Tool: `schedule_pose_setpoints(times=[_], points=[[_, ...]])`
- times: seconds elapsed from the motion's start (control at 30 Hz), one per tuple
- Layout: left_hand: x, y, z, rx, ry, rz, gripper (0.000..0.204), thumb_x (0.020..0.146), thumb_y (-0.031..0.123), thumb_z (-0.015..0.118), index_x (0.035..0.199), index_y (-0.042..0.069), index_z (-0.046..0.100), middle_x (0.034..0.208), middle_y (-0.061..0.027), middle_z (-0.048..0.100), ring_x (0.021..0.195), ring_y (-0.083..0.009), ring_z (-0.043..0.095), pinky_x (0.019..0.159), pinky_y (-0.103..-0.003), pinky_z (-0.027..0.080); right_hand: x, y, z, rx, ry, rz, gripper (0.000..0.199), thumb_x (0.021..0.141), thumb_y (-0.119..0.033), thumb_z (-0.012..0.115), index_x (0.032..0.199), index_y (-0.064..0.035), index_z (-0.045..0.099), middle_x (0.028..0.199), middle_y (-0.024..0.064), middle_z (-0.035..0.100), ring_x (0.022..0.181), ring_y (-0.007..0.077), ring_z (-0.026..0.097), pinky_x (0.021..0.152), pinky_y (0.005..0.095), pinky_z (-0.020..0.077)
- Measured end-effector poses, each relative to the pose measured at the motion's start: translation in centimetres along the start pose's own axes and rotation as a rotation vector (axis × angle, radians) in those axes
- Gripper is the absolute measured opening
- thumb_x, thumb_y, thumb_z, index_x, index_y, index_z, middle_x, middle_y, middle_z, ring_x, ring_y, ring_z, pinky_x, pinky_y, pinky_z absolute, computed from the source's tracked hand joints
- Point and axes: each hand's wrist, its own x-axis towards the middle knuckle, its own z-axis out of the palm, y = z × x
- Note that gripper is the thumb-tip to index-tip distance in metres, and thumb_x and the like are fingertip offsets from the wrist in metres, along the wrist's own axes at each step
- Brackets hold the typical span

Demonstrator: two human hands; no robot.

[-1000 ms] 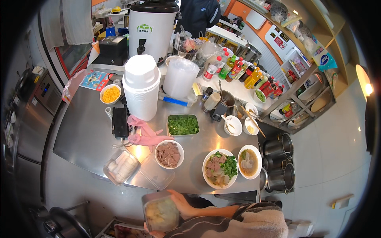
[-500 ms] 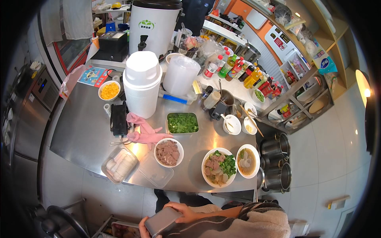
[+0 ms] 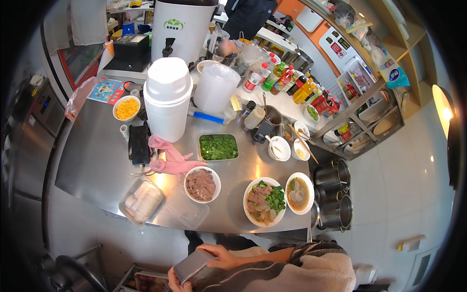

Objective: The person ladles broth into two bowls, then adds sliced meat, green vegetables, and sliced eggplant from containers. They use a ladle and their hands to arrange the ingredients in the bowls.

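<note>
counter: a steel worktop (image 3: 87, 160) fills the middle of the view, crowded with vessels.
urn: a tall white drinks urn (image 3: 182, 27) with a black tap stands at the far edge.
stacked tubs: a tower of white lidded tubs (image 3: 168, 100) sits left of centre; a cloudy plastic tub (image 3: 216, 87) stands just to its right.
noodle bowl: a wide white bowl (image 3: 265, 202) near the front edge holds sliced meat, greens and noodles.
soup bowl: a smaller white bowl (image 3: 299, 193) touching its right side holds brown broth with pale slices.
meat bowl: a white bowl (image 3: 202, 184) to the left is full of greyish-pink sliced meat.
herb tray: a rectangular steel tray (image 3: 218, 147) behind it carries chopped green herbs.
plastic boxes: a clear box (image 3: 141, 200) at the front left holds pale white pieces; its clear lid (image 3: 186, 210) lies beside it.
corn bowl: a small bowl (image 3: 127, 108) of yellow kernels sits far left.
pots: steel pots (image 3: 335, 194) stand stacked off the counter's right end.
held tin: a grey lidded metal tin (image 3: 193, 265) is below the counter's front edge, close to the body; contents hidden.
right hand: the right hand (image 3: 220, 256) lies curled over the tin's top, gripping it.
left hand: the left hand (image 3: 174, 281) cups the tin from beneath, fingers closed round its lower corner.
</note>
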Motion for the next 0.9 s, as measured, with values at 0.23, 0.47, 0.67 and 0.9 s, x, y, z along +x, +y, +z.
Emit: schedule_pose_setpoints(times=[0.23, 0.47, 0.67, 0.9], points=[[-0.8, -0.7, 0.2, 0.075, 0.047, -0.162, 0.081, 0.08, 0.028, 0.075, 0.141, -0.003, 0.033, 0.129, -0.0179, 0.05, 0.114, -0.028, 0.051, 0.1, -0.04, 0.04, 1.6, 1.0, 0.4, -0.093, 0.075, 0.118, 0.046, 0.088, -0.018, 0.067, 0.124, 0.0059, 0.05, 0.11, 0.0083, 0.056, 0.104, 0.013, 0.05, 0.09, 0.0292, 0.0426], [-0.1, -1.0, -0.4, 0.309, 0.02, -0.117, 0.059, 0.079, 0.029, 0.075, 0.123, -0.002, 0.05, 0.114, -0.0162, 0.057, 0.105, -0.028, 0.052, 0.092, -0.041, 0.043, 1.9, 1.1, 0.2, 0.054, 0.058, 0.188, 0.042, 0.09, -0.015, 0.062, 0.126, 0.0034, 0.049, 0.114, 0.0065, 0.057, 0.107, 0.0107, 0.05, 0.095, 0.0277, 0.0407], [-3.2, -5.0, 0.0, 0.125, 0.079, -0.279, 0.068, 0.085, 0.027, 0.069, 0.14, 0.003, 0.036, 0.131, -0.0201, 0.047, 0.116, -0.0316, 0.047, 0.1, -0.04, 0.037, 2.9, 2.7, 0.4, -0.116, 0.082, 0.313, 0.038, 0.092, -0.017, 0.061, 0.123, 0.0023, 0.051, 0.111, 0.0052, 0.058, 0.103, 0.0098, 0.051, 0.091, 0.0265, 0.0424], [-5.8, -6.8, 0.3, 0.024, -0.023, -0.197, 0.073, 0.08, 0.036, 0.075, 0.133, 0.0, 0.04, 0.125, -0.0132, 0.055, 0.112, -0.0257, 0.055, 0.095, -0.037, 0.045, 4.0, 4.7, 0.6, -0.067, 0.169, 0.338, 0.04, 0.091, -0.026, 0.065, 0.117, 0.0019, 0.055, 0.104, 0.0038, 0.06, 0.096, 0.0097, 0.053, 0.083, 0.0266, 0.045]])
